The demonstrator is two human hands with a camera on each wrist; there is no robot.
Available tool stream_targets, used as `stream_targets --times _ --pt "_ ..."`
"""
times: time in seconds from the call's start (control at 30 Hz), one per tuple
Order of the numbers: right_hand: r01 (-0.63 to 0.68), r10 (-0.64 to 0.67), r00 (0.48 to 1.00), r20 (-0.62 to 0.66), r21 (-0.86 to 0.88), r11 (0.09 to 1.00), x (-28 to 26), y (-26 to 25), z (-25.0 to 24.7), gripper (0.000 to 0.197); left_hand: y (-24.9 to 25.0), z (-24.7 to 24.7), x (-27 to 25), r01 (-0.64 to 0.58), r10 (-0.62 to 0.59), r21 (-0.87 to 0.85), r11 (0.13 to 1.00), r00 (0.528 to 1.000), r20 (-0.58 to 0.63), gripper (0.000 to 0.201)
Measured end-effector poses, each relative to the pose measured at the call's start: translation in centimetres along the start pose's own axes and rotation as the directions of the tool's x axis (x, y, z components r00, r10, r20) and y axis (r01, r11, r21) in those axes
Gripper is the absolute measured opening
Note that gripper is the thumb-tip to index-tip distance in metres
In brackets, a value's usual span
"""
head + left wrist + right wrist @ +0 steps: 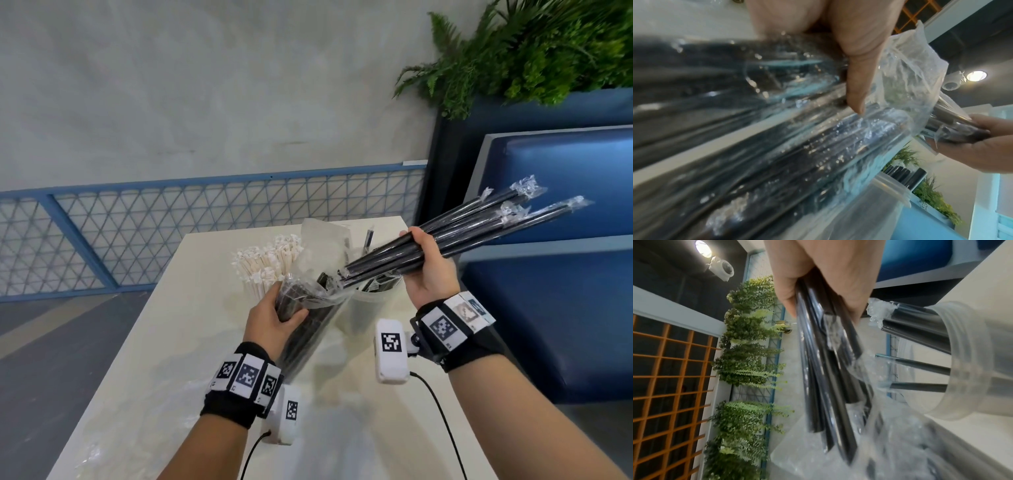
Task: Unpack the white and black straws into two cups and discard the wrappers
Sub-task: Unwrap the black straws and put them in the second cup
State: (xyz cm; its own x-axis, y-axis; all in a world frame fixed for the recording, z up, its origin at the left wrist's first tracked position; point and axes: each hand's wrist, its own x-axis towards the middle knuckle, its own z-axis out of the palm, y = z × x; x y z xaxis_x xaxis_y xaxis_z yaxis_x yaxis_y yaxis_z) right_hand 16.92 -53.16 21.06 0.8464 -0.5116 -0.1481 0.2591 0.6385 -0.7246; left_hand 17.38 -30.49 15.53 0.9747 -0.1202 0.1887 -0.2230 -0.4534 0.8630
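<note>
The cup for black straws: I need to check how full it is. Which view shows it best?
The right wrist view: the cup lies close, its mouth open with black straws sticking out. The head view hides most of it behind the right hand; the left wrist view catches only its rim.

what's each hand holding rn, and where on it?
Left hand grips the clear straw bag near its open upper end. Right hand grips a bundle of black straws nearer its lower end, just above the cup.

The bag of black straws [756, 129] is blurry up close. The white straws [263, 263] hide their own cup. The clear cup [970, 360] is cut off at the edge.
</note>
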Motion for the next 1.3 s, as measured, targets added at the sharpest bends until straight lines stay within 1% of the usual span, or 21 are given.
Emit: stream_targets --times 0.13,0.27,0.37,0.43,0.5,0.53,0.67,0.73,0.8,0.9,0.97,1.1,1.2,1.23,1.3 --pt "-0.021 0.023 0.999 -0.04 0.044 0.999 0.1 -0.1 -0.1 0.01 0.0 0.1 -0.2 -0.004 0.003 -0.05 0.999 1.0 -0.026 0.041" --pt "-0.035 0.043 0.997 -0.067 0.12 0.992 0.5 -0.5 -0.7 0.007 0.1 0.0 -0.3 0.014 -0.018 -0.065 0.998 0.998 -0.066 0.045" --pt "0.0 0.019 0.994 -0.109 0.171 0.985 1.1 -1.2 -0.9 0.008 0.1 -0.3 -0.3 0.014 -0.018 -0.053 0.999 0.996 -0.093 0.04" --pt "0.038 -0.01 0.99 -0.144 0.188 0.981 1.6 -1.6 -1.2 0.007 0.0 -0.5 -0.3 0.009 -0.015 -0.049 0.999 0.993 -0.119 0.041" --pt "0.076 -0.052 0.985 -0.167 0.144 0.987 2.2 -2.0 -1.6 0.005 -0.2 -0.7 -0.2 0.007 -0.015 -0.048 0.999 0.987 -0.158 0.044" --pt "0.094 -0.076 0.983 -0.165 0.108 0.99 2.4 -2.1 -1.7 0.007 -0.3 -0.8 -0.1 0.007 -0.018 -0.064 0.998 0.985 -0.171 0.044" --pt "0.178 -0.188 0.974 -0.126 -0.081 0.981 2.9 -1.0 -1.4 0.033 -0.2 -0.8 0.3 -0.006 -0.014 -0.119 0.993 0.986 -0.167 0.043" --pt "0.265 -0.291 0.953 -0.08 -0.237 0.935 3.0 0.1 -0.8 0.038 0.0 -0.6 0.4 -0.014 -0.007 -0.131 0.991 0.987 -0.161 0.041" --pt "0.322 -0.345 0.939 -0.001 -0.358 0.877 3.1 1.0 -0.3 0.036 0.2 -0.3 0.6 -0.021 -0.001 -0.139 0.99 0.987 -0.159 0.041" --pt "0.35 -0.346 0.932 0.106 -0.504 0.789 3.6 2.0 0.2 0.023 0.5 0.1 0.7 -0.027 0.005 -0.142 0.989 0.988 -0.152 0.043" --pt "0.353 -0.323 0.934 0.153 -0.548 0.758 4.0 2.6 0.4 0.013 0.7 0.3 0.8 -0.025 0.002 -0.147 0.989 0.988 -0.152 0.043" --pt "0.333 -0.307 0.94 0.147 -0.583 0.741 4.3 3.5 0.2 0.018 0.6 0.5 1.1 -0.015 -0.007 -0.152 0.988 0.99 -0.144 0.042" --pt "0.286 -0.26 0.957 0.131 -0.598 0.749 4.7 3.4 0.2 0.036 0.5 0.6 1.3 -0.014 -0.007 -0.152 0.988 0.99 -0.14 0.043" --pt "0.288 -0.256 0.957 0.139 -0.593 0.752 4.7 3.3 0.2 0.039 0.4 0.6 1.4 -0.014 -0.007 -0.148 0.989 0.99 -0.139 0.043" --pt "0.321 -0.293 0.945 0.144 -0.576 0.752 5.1 3.2 0.1 0.04 0.3 0.7 1.5 -0.014 -0.007 -0.15 0.989 0.991 -0.136 0.043"
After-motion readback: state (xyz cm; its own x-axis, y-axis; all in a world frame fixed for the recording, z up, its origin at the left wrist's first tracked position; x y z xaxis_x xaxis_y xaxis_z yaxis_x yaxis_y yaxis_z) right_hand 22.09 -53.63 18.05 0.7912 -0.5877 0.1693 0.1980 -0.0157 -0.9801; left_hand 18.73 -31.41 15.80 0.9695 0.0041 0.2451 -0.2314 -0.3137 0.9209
